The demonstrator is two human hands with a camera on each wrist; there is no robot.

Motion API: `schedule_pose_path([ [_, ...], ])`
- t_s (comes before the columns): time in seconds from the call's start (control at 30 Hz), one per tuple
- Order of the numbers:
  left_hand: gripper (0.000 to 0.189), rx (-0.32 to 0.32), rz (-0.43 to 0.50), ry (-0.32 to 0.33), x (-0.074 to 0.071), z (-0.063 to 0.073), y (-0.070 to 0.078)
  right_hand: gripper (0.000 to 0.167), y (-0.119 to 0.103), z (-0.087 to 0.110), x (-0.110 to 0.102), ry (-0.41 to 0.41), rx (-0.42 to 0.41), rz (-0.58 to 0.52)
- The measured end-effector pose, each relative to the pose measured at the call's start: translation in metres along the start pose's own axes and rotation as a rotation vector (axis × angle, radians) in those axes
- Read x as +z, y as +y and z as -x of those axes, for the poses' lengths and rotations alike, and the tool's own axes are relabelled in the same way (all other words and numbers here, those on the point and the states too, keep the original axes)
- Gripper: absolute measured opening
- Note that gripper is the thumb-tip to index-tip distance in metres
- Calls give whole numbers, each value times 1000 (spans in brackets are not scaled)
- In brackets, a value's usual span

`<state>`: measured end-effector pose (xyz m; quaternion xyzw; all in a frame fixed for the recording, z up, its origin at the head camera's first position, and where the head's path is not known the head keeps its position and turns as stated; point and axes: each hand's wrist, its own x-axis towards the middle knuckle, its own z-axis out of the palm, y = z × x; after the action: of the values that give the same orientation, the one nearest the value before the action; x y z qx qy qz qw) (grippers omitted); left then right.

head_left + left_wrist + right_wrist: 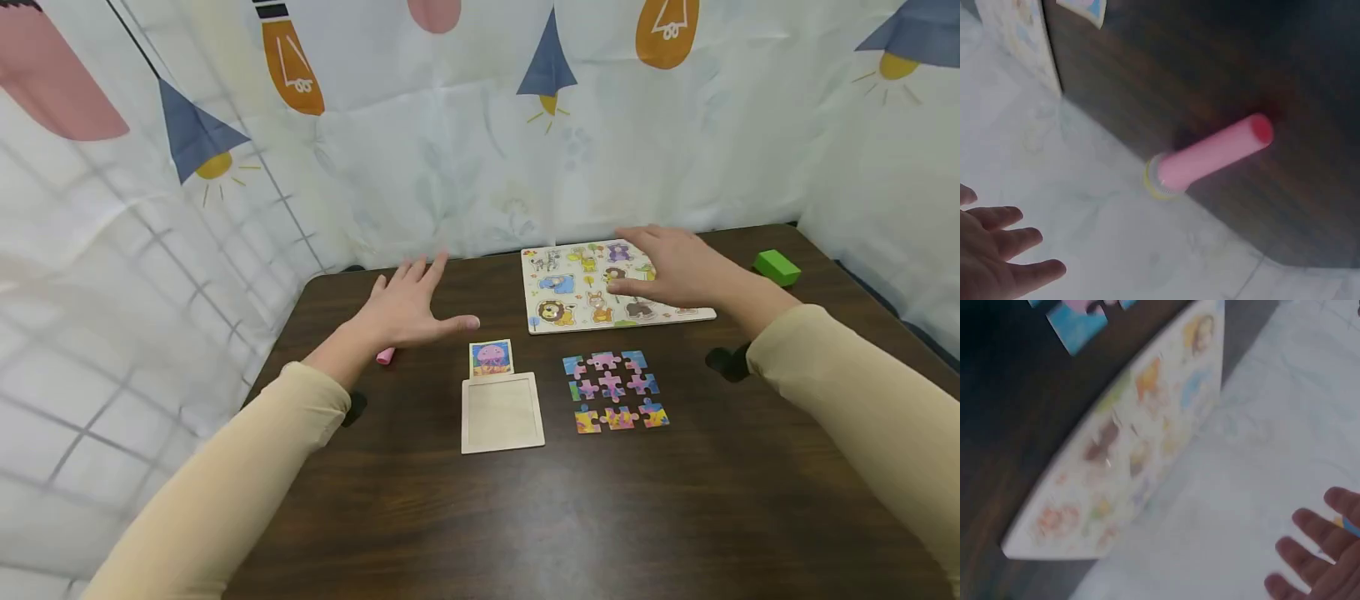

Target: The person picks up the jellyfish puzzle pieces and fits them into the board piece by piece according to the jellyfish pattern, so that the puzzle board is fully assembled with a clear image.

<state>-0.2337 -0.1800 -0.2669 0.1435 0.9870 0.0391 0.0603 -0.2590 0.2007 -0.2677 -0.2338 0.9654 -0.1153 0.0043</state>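
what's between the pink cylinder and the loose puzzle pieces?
In the head view: the jellyfish card and, nearer the person, the wooden tray, with bare tabletop on either side.

The bench [480, 533] has a dark wood-grain top, smooth, with a soft gloss at the lower middle of the frame. The square tray [466, 417], left of the lower middle, looks like pale, matt bare wood. Above it, the picture card [491, 358] seems printed paper or card. The jigsaw pieces [611, 387] have smooth printed faces; the animal board [576, 302] looks smooth and printed too. The green block [777, 268] at right appears smooth, the pink cylinder [1213, 153] smooth plastic. Creased, thin cloth or plastic sheeting [465, 150] fills the top; the sleeves [247, 458] are soft, matt cloth.
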Motion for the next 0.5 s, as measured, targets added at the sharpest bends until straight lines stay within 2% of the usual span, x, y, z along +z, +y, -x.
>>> schedule_pose_path([
  [0.13,116,48,77,-15,29,17,-2,80,-1,2,26,-20,-82,-130],
  [0.27,114,118,140,-31,64,36,-8,71,-4,4,51,-59,-118,-178],
  [0.4,114,146,176,-132,96,50,-10,65,-7,3,72,-111,-150,-184],
  [0.5,115,141,164,-191,112,55,-8,60,-10,0,84,-135,-181,-160],
])
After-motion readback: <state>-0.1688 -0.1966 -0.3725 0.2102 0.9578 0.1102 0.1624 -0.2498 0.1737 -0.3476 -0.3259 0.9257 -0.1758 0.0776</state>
